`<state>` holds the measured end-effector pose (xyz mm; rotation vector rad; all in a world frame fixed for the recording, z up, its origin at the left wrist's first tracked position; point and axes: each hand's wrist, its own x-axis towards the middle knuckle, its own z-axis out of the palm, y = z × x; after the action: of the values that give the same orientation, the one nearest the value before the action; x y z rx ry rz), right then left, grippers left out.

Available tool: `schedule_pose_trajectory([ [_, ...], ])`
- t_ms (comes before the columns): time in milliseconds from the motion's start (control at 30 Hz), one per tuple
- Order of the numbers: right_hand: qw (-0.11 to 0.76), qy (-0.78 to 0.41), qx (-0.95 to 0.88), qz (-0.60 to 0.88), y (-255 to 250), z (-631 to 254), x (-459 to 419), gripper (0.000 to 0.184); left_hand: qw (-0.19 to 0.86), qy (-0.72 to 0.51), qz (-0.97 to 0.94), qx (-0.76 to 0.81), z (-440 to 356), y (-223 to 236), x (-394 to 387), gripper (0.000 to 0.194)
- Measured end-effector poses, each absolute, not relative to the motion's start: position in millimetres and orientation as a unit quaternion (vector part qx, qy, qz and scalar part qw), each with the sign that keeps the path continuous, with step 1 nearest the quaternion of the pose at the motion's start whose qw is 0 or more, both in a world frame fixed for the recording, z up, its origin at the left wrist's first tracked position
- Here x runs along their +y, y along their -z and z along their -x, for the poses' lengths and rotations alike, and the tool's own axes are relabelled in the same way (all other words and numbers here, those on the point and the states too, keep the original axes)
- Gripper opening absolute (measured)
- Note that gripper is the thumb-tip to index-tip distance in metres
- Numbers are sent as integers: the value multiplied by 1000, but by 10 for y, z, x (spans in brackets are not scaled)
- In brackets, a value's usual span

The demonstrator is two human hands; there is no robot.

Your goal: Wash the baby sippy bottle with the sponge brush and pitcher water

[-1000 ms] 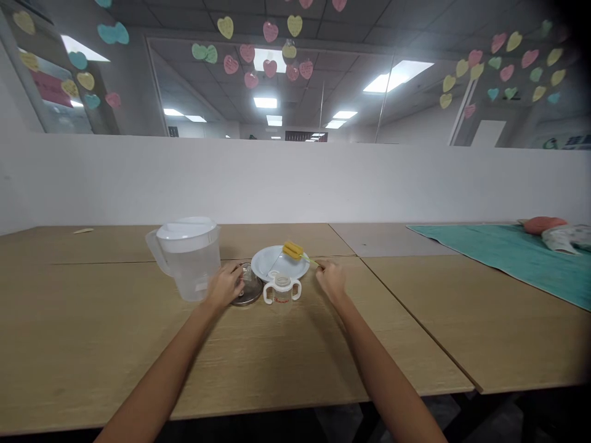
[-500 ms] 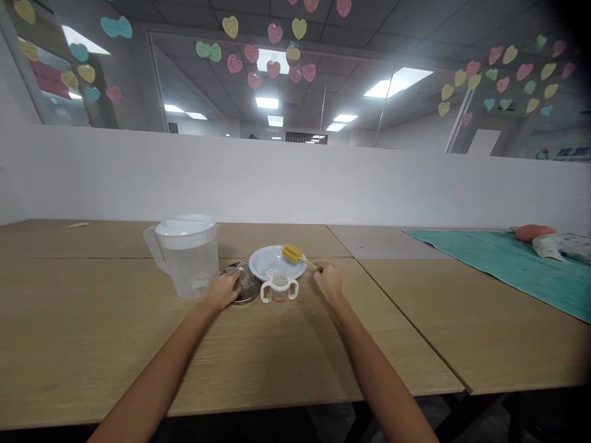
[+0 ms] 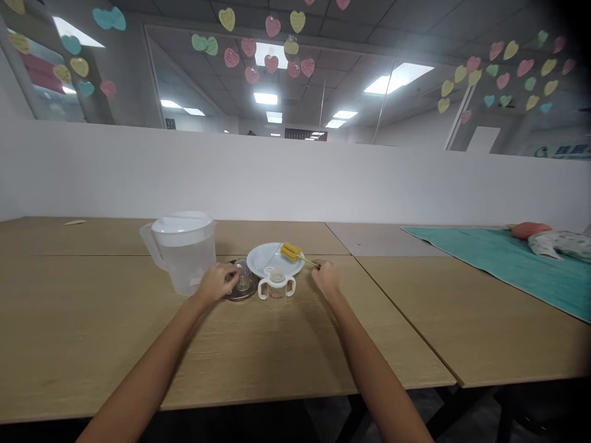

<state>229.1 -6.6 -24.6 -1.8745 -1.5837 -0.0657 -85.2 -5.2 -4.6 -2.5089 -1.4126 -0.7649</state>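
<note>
My left hand (image 3: 217, 282) is over the left side of a round metal tray (image 3: 241, 296), fingers curled with the tips close together. Whatever they may hold is too small to make out. Just right of those fingers, a clear dome-shaped piece (image 3: 243, 278) stands on the tray. My right hand (image 3: 327, 278) is closed around the thin handle of a yellow sponge brush (image 3: 290, 251), whose head is over a white plate (image 3: 263, 253). A clear baby bottle (image 3: 277, 294) with two white handles stands in front of the plate, between my hands.
A translucent lidded pitcher (image 3: 189, 258) stands left of the tray, close behind my left hand. At the right lies a green cloth (image 3: 471, 252) with a reddish item (image 3: 530, 230) and a patterned white cloth (image 3: 561, 245). A white wall (image 3: 286, 178) rises behind the table.
My left hand has drawn slightly left from the clear piece on the tray, uncovering more of it. My right hand keeps hold of the sponge brush. The view has shifted slightly.
</note>
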Motion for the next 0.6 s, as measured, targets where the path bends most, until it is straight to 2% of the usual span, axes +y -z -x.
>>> schedule_pose_trajectory([
  [133,339,26,-608,718,261,-2285,-60,37,58,304,835,-456,609,-152,62,36],
  [233,334,28,-614,715,276,-2277,-53,36,25,202,868,-454,273,-273,212,35],
  [333,341,30,-610,714,280,-2278,-45,35,16,106,871,-478,-28,-302,371,22],
  [400,346,35,-608,714,275,-2281,-40,35,7,82,869,-489,-139,-293,457,12],
  [500,356,44,-610,707,267,-2281,-39,35,-9,77,867,-492,-165,-283,519,6],
  [600,374,60,-621,687,283,-2267,-40,33,-18,139,868,-476,-111,-290,484,20],
])
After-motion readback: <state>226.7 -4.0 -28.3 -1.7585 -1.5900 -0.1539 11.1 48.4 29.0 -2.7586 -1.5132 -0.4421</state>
